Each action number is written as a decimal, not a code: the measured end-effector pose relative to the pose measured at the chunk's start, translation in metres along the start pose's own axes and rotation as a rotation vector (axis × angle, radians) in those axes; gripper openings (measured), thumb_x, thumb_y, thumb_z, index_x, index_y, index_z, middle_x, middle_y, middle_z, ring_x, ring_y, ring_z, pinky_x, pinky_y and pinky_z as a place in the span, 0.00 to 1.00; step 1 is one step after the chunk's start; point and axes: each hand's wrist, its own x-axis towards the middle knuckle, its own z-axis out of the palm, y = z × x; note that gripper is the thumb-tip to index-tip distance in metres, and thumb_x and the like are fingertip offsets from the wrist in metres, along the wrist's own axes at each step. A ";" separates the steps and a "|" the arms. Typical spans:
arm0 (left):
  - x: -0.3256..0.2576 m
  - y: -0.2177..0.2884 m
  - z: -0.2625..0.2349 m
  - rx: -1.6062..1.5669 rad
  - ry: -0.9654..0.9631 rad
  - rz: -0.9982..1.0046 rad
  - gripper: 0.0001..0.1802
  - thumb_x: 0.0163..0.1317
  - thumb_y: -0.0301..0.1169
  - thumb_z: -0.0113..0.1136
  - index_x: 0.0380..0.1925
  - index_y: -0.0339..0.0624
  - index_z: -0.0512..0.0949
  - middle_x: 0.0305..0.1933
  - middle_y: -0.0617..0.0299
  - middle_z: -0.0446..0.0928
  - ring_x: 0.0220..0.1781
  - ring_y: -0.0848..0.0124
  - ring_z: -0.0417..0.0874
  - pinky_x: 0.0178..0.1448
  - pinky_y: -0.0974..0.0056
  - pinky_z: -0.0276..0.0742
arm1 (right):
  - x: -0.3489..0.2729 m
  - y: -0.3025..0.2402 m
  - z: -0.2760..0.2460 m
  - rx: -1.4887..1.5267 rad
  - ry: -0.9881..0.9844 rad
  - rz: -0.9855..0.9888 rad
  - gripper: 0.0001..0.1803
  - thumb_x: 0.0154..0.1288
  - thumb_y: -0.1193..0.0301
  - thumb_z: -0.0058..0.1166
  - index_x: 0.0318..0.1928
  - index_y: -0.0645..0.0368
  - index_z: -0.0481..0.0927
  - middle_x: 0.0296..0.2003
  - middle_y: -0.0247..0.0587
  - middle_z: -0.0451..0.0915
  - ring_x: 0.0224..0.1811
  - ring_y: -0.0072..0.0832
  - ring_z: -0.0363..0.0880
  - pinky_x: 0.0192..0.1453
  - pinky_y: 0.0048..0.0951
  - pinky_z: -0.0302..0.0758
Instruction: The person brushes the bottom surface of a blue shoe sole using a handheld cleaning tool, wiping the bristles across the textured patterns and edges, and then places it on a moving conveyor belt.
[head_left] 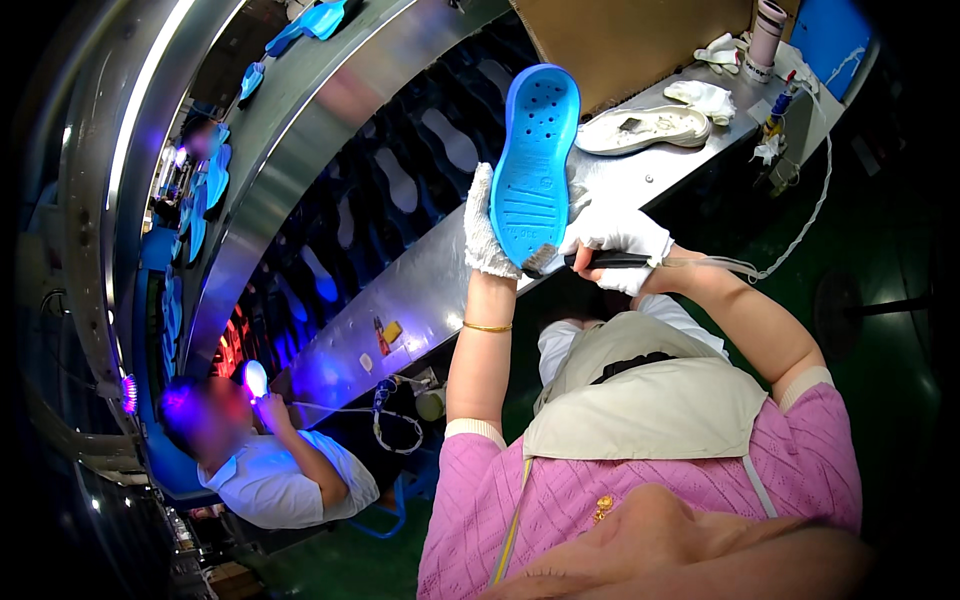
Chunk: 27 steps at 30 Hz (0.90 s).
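Brushing step in hand: blue sole held upright above the bench, brush at its lower end.

Your left hand, gloved, has its grip closed on the sole's left edge; your right hand is closed round the brush handle, bristles touching the sole's near end. By my judgement the next move calls for steady strokes up the sole. Far right stand a brown carton, a pale cylindrical container and a white shoe; small yellow and red tags lie on the bench's near left.
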 end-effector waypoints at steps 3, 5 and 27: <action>-0.003 0.001 0.012 -0.121 -0.163 -0.157 0.34 0.66 0.52 0.41 0.59 0.31 0.65 0.54 0.38 0.72 0.51 0.48 0.78 0.57 0.51 0.76 | -0.002 0.004 -0.001 0.023 -0.072 0.053 0.10 0.45 0.84 0.60 0.29 0.58 0.78 0.35 0.39 0.79 0.38 0.30 0.78 0.43 0.28 0.74; 0.000 0.004 0.006 -0.068 -0.139 -0.169 0.33 0.67 0.51 0.41 0.59 0.31 0.65 0.54 0.38 0.72 0.51 0.47 0.78 0.56 0.51 0.76 | -0.003 0.002 -0.006 0.181 -0.103 0.166 0.10 0.45 0.84 0.60 0.29 0.58 0.79 0.34 0.37 0.79 0.37 0.27 0.78 0.43 0.27 0.74; 0.009 0.000 0.004 0.454 0.075 -0.353 0.18 0.66 0.40 0.51 0.44 0.36 0.76 0.40 0.56 0.80 0.37 0.66 0.83 0.42 0.64 0.82 | 0.012 -0.007 -0.044 -0.064 -0.180 0.400 0.07 0.43 0.81 0.57 0.26 0.59 0.79 0.29 0.37 0.80 0.34 0.27 0.79 0.39 0.27 0.74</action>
